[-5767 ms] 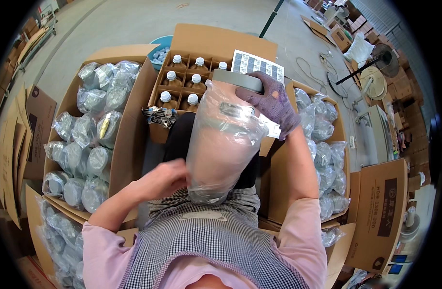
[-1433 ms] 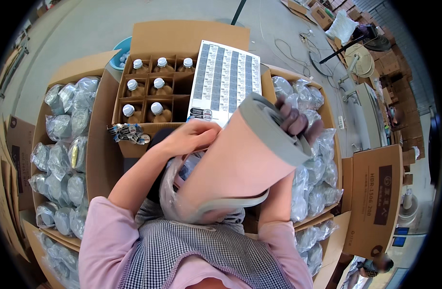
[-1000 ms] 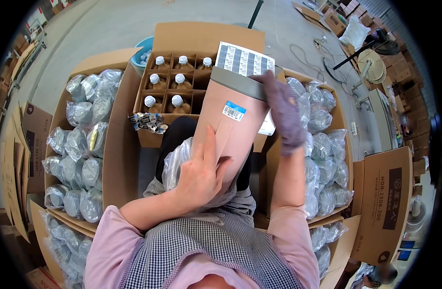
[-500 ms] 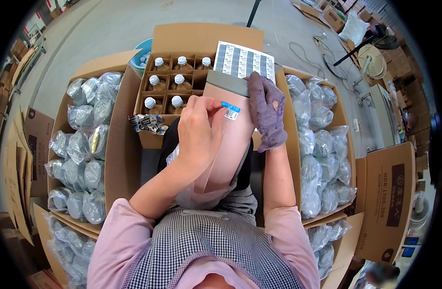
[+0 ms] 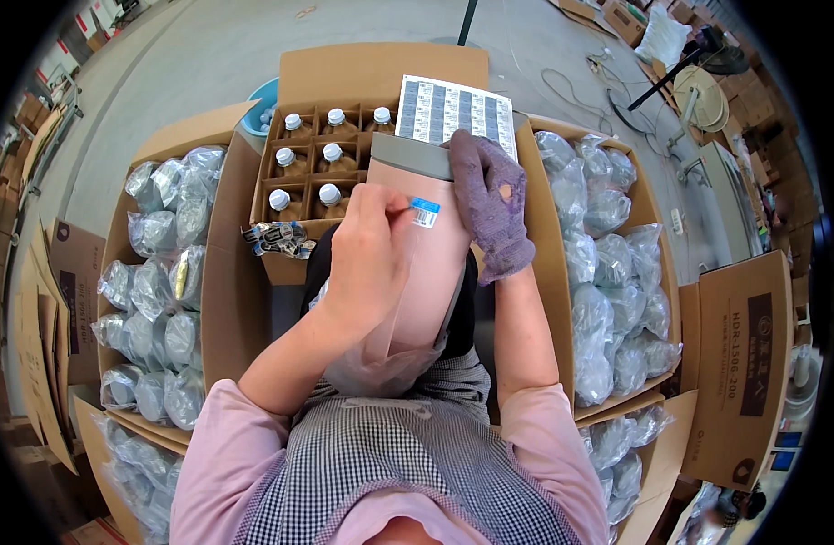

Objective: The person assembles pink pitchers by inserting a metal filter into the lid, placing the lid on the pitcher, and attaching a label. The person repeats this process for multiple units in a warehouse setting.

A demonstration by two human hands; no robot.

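Observation:
A pink cylindrical container (image 5: 423, 263) with a grey top band (image 5: 408, 156) leans over my lap, its lower end in a clear plastic bag (image 5: 381, 368). My bare left hand (image 5: 370, 254) pinches the left edge of a small blue-and-white sticker (image 5: 424, 213) at the container's upper side. How far the sticker lies flat on the surface, I cannot tell. In a purple-grey glove with a worn hole, my right hand (image 5: 494, 204) grips the container's right side near the grey band. Behind it lies a white sheet of printed labels (image 5: 457, 109).
Ahead stands a divided carton (image 5: 381, 68) with several white-capped bottles (image 5: 333, 156). Keychain-like items (image 5: 279, 239) lie at its front left corner. Cartons of plastic-wrapped goods flank me on the left (image 5: 231, 209) and right (image 5: 546, 245). A blue basin (image 5: 260, 104) sits behind.
The container, with both hands on it, has shifted slightly left and stands a little more upright. My left fingers still pinch at the sticker.

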